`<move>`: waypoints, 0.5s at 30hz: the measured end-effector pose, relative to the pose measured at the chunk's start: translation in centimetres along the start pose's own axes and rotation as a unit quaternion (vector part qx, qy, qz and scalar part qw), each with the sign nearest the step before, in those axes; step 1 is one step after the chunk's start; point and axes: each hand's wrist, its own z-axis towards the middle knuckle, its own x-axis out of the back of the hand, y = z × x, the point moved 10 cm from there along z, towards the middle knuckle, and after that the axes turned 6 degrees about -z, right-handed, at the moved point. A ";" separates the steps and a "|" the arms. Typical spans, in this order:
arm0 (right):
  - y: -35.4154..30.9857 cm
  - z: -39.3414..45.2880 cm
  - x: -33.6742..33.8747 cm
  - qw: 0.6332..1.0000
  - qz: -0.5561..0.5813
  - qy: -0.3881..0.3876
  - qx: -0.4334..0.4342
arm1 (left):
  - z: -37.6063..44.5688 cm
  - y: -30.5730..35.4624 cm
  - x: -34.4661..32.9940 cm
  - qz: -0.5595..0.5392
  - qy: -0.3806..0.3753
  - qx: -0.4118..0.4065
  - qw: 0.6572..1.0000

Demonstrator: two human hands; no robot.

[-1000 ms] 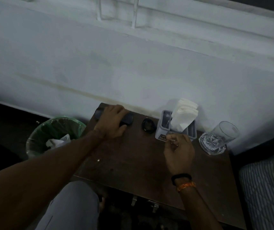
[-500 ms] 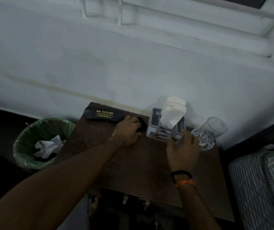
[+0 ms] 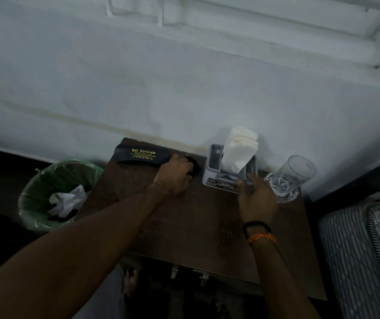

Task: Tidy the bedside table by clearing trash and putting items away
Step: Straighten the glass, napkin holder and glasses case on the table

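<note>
Hands had traded places across the bedside table within the last second; the left hand, which a second before lay over the black spectacle case, had slid right and was now curled over a small dark round object between the case and the organiser, fingers closed on it, though the dim light hid what it was; the case, freed, lay flat along the back edge by the wall with its gold lettering showing. The right hand, pinching something thin a second earlier, had opened out and rested half spread with its fingertips touching the front of the grey organiser that held the white napkins; it held nothing that could be seen. The glass tumbler stood just beside that hand; the green-lined bin left of the table already held crumpled paper. By this reading trash was cleared, and the small dark thing was likely next to be stowed.
</note>
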 end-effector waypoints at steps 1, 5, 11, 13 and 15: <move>-0.1 0.0 0.1 1.000 0.009 0.005 0.005 | -0.1 0.0 0.1 0.004 0.001 0.002 1.000; -0.5 -0.1 0.5 1.000 0.012 0.019 0.014 | -0.2 -0.2 0.4 0.014 0.005 0.005 1.000; -0.4 0.0 0.3 1.000 0.015 0.020 0.015 | -0.4 -0.3 0.6 0.013 0.008 0.006 1.000; -0.3 0.2 0.1 1.000 0.014 0.020 0.014 | -0.4 -0.4 0.7 0.013 0.010 0.008 1.000; -0.2 0.4 -0.2 1.000 0.013 0.018 0.017 | -0.6 -0.3 0.9 0.018 0.013 0.007 1.000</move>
